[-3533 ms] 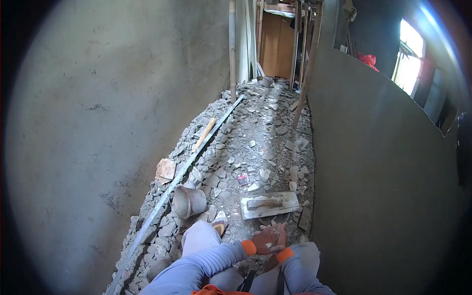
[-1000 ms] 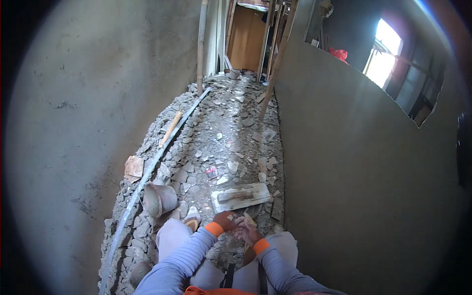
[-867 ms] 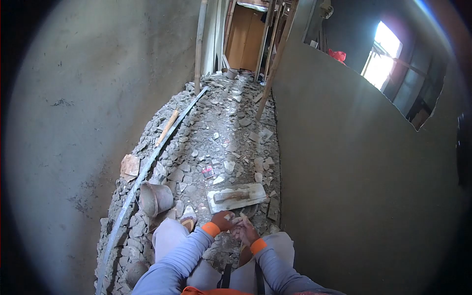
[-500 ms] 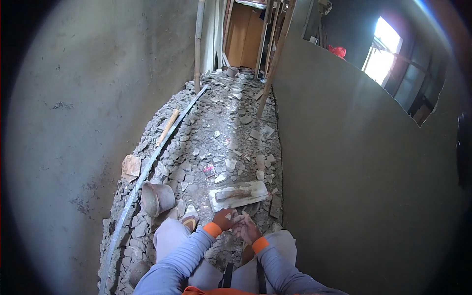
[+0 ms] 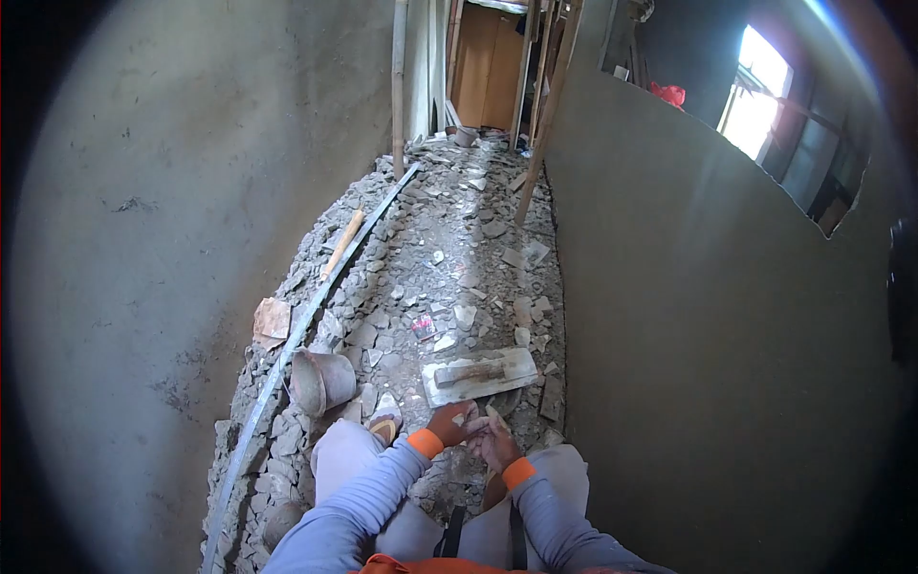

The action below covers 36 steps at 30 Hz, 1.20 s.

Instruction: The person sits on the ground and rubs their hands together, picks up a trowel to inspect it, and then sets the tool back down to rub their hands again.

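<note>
My left hand (image 5: 453, 424) and my right hand (image 5: 495, 444) meet in front of my knees, fingers bent and touching each other. Whatever may be between the fingers is too small to make out. Just beyond them a plastering float (image 5: 516, 365) lies on the rubble, its wooden handle (image 5: 469, 374) facing up. A dusty bucket (image 5: 323, 381) rests tilted to the left, near my sandalled foot (image 5: 385, 427).
A long metal straightedge (image 5: 308, 316) runs along the rubble on the left, with a wooden stick (image 5: 342, 245) beside it. A broken brick piece (image 5: 272, 321) lies near the left wall (image 5: 172, 230). Bamboo poles (image 5: 399, 91) stand ahead. The right wall (image 5: 688, 316) rises close by.
The whole scene has shifted slightly right in view as the camera turned. My hands stay together near the float, with the fingers slightly rearranged.
</note>
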Motion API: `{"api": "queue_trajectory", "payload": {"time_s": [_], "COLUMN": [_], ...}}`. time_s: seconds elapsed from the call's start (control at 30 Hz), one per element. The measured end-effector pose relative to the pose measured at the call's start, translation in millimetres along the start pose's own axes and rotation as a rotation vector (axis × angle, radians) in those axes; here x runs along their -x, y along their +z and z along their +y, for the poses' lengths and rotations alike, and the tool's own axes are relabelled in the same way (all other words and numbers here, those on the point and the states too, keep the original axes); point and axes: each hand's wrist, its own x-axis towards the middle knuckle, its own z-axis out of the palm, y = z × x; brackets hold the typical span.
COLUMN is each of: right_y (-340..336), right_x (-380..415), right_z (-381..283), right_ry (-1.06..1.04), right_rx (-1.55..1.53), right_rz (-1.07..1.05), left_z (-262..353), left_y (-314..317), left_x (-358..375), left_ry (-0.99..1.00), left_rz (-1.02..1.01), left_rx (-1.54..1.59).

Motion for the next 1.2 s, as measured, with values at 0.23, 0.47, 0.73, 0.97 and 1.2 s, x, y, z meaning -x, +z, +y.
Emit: {"api": "queue_trajectory", "payload": {"time_s": [0.23,0.47,0.73,0.97,1.2], "right_y": [9.5,6.9,6.3,11.4,22.3], "right_x": [2.5,2.2,-0.7,3.3,4.0], "right_z": [-2.4,-0.9,7.4,-1.4,-6.8], "right_ry": [0.013,0.002,0.002,-0.004,0.001], "right_rx": [-0.05,-0.057,-0.162,-0.113,-0.074], "right_rz": [0.029,0.038,0.129,0.039,0.122], "left_z": [-0.6,0.5,-6.6,-14.3,-1.2], "left_y": [0.8,0.9,9.8,9.5,7.2], "left_x": [2.5,4.9,6.4,5.0,14.3], "left_ry": [-0.008,0.064,0.118,0.023,-0.102], "left_rz": [0.014,0.067,0.03,-0.08,0.024], "left_rx": [-0.023,0.08,0.092,0.009,-0.115]}}
